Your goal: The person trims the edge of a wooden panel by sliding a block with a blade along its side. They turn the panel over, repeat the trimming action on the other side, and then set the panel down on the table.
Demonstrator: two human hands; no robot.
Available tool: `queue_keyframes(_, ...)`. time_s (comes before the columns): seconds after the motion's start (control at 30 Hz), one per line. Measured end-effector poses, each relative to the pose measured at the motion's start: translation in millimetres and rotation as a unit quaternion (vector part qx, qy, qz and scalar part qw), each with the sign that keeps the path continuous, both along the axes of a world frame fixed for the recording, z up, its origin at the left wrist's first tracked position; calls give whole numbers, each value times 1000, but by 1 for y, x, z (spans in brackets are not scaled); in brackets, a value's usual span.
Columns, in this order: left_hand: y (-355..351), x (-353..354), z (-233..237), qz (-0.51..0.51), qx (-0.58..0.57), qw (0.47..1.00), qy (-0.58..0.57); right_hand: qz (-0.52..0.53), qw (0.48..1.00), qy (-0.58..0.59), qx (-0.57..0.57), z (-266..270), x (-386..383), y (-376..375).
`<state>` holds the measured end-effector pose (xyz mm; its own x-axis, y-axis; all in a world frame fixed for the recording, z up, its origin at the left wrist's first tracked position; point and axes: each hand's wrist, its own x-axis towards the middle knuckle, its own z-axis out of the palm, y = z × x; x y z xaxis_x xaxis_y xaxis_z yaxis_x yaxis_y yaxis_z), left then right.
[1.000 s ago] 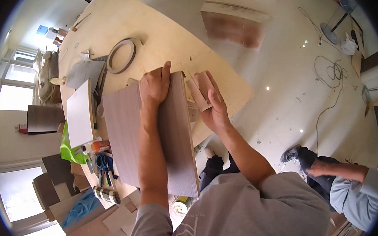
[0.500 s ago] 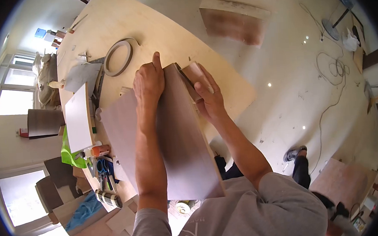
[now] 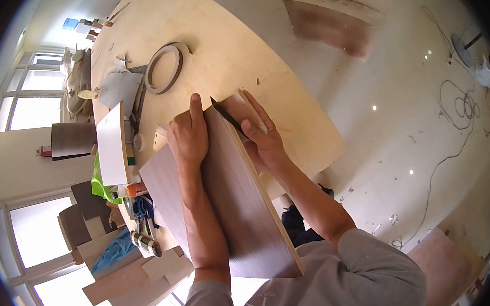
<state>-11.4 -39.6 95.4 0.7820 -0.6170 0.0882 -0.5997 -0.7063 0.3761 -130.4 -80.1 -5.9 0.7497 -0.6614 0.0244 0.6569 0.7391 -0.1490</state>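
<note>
A grey wood-grain panel piece (image 3: 243,204) stands tilted in front of me, with pale bare edges. My left hand (image 3: 188,135) grips its upper left side, fingers curled over it and thumb pointing up. In my right hand (image 3: 264,137) is a flat wooden block (image 3: 245,111), held against the panel's upper right edge. A thin dark strip (image 3: 228,117) lies between the block and the panel's edge. A second grey panel face (image 3: 165,187) extends to the left, under my left forearm.
The light wooden table (image 3: 286,99) bears a roll of edge strip (image 3: 164,69), a white board (image 3: 112,145), and, at the left edge, scissors (image 3: 141,208) and bottles. Panels lean by the windows. A board box (image 3: 332,22) and a cable (image 3: 429,191) are on the floor.
The view has shifted, so the table and floor items appear displaced. The panel's top edge sits slightly lower and further left. Both hands keep their holds.
</note>
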Motion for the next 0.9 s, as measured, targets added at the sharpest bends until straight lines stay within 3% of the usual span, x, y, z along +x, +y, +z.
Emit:
queue_keyframes(0.13,2,1,-2,-13,-1,1000,-10,-16,994,-21,-102,-6,8,-7)
queue_keyframes(0.23,1,-1,0,1,4,1000,-2,32,987,-149,-52,-18,18,-12)
queue_keyframes(0.33,0,-4,4,14,-4,1000,16,67,983,-173,8,0,14,-19)
queue_keyframes(0.53,2,-3,-2,2,-58,998,18,104,971,-194,-97,-15,26,-36)
queue_keyframes(0.63,4,-2,-1,16,-36,999,18,86,971,-214,-61,-16,35,-35)
queue_keyframes(0.73,2,-4,2,28,-26,999,19,-18,986,-152,-60,1,37,-28)
queue_keyframes(0.9,2,-6,2,10,-46,999,1,-32,980,-182,-80,-7,45,-27)
